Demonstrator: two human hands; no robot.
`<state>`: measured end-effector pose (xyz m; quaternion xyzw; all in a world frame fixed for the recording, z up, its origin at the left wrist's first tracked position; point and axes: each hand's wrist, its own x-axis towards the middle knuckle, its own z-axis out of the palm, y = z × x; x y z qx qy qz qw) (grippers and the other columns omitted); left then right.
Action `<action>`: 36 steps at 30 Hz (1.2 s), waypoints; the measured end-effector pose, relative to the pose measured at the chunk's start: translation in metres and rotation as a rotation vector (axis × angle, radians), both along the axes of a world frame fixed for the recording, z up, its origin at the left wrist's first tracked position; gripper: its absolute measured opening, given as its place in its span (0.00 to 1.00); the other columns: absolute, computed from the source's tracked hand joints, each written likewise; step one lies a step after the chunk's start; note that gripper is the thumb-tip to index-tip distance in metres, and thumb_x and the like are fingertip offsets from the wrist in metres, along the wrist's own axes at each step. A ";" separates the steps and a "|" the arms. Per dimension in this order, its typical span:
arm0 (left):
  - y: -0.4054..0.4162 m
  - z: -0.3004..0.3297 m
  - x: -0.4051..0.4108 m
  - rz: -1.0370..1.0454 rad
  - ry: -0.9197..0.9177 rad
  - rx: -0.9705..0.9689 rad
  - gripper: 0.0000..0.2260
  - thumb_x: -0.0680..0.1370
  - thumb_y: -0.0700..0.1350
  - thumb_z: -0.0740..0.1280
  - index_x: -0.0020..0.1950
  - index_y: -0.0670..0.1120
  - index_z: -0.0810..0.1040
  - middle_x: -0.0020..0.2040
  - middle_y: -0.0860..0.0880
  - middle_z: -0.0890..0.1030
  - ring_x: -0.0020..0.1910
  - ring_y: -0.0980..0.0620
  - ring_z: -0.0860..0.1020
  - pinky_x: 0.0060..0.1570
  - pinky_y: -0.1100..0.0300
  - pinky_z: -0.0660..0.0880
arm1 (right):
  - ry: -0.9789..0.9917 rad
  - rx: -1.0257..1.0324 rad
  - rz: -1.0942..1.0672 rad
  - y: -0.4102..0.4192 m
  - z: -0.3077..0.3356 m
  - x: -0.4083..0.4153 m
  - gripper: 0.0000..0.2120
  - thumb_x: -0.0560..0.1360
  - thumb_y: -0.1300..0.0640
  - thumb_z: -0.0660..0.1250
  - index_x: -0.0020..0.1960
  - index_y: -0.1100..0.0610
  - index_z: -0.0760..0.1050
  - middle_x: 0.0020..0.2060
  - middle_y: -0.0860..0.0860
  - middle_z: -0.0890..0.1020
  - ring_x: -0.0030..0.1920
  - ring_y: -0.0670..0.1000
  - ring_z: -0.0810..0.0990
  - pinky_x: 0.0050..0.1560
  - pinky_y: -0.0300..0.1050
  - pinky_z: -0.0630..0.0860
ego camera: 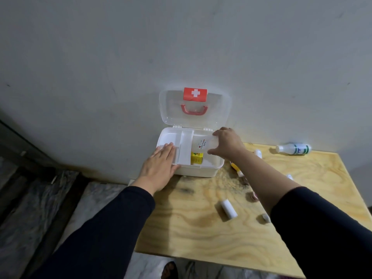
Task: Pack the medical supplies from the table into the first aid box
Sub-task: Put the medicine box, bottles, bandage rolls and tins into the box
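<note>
The white first aid box stands open at the table's far left corner, its clear lid with a red cross and red handle leaning on the wall. My left hand lies flat on the box's front left corner, fingers over the inner tray. My right hand grips a white roll labelled cling film over the box's right compartment. A yellow carton sits inside below it.
On the wooden table lie a white gauze roll, a white bottle with a green label at the far right, a yellow tube beside the box, and small items partly hidden by my right arm. The table's left edge drops to the floor.
</note>
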<state>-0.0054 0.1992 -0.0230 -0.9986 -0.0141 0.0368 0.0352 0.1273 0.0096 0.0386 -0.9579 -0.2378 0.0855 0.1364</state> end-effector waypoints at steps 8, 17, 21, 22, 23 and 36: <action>0.001 -0.002 -0.001 -0.012 -0.037 -0.026 0.31 0.81 0.58 0.45 0.78 0.40 0.47 0.79 0.44 0.48 0.78 0.50 0.48 0.73 0.57 0.39 | 0.134 0.026 -0.046 0.032 -0.035 -0.002 0.33 0.67 0.53 0.75 0.68 0.61 0.70 0.66 0.57 0.75 0.67 0.56 0.72 0.66 0.47 0.68; 0.001 0.001 -0.002 -0.003 -0.030 -0.013 0.30 0.82 0.57 0.45 0.78 0.40 0.47 0.79 0.44 0.48 0.78 0.50 0.47 0.74 0.57 0.39 | 0.141 0.128 -0.044 0.035 -0.030 -0.007 0.31 0.70 0.52 0.74 0.69 0.61 0.69 0.68 0.56 0.73 0.67 0.54 0.72 0.69 0.45 0.67; 0.001 0.001 -0.003 -0.002 -0.020 -0.004 0.30 0.82 0.57 0.45 0.78 0.40 0.47 0.79 0.44 0.49 0.78 0.50 0.48 0.74 0.56 0.41 | 0.019 0.246 -0.098 -0.007 -0.015 -0.010 0.22 0.72 0.55 0.72 0.64 0.59 0.75 0.61 0.55 0.80 0.60 0.54 0.77 0.62 0.45 0.72; 0.001 0.001 -0.003 -0.001 -0.019 0.002 0.30 0.82 0.58 0.44 0.78 0.40 0.47 0.79 0.44 0.49 0.78 0.50 0.48 0.74 0.56 0.41 | -0.002 0.268 -0.131 -0.020 -0.013 -0.011 0.20 0.72 0.56 0.71 0.63 0.59 0.76 0.59 0.55 0.81 0.59 0.54 0.78 0.60 0.45 0.73; 0.000 0.002 -0.003 0.002 -0.016 0.002 0.30 0.82 0.58 0.44 0.78 0.41 0.47 0.79 0.44 0.49 0.78 0.50 0.48 0.74 0.56 0.41 | -0.018 0.282 -0.173 -0.034 -0.012 -0.013 0.19 0.73 0.57 0.71 0.62 0.60 0.77 0.58 0.56 0.81 0.58 0.54 0.79 0.59 0.46 0.74; 0.000 0.001 -0.002 0.025 0.020 -0.004 0.31 0.81 0.58 0.43 0.78 0.40 0.48 0.79 0.45 0.49 0.78 0.50 0.48 0.75 0.56 0.43 | 0.042 0.292 -0.498 -0.121 -0.065 -0.036 0.18 0.72 0.53 0.71 0.59 0.59 0.79 0.52 0.57 0.84 0.54 0.56 0.80 0.51 0.44 0.73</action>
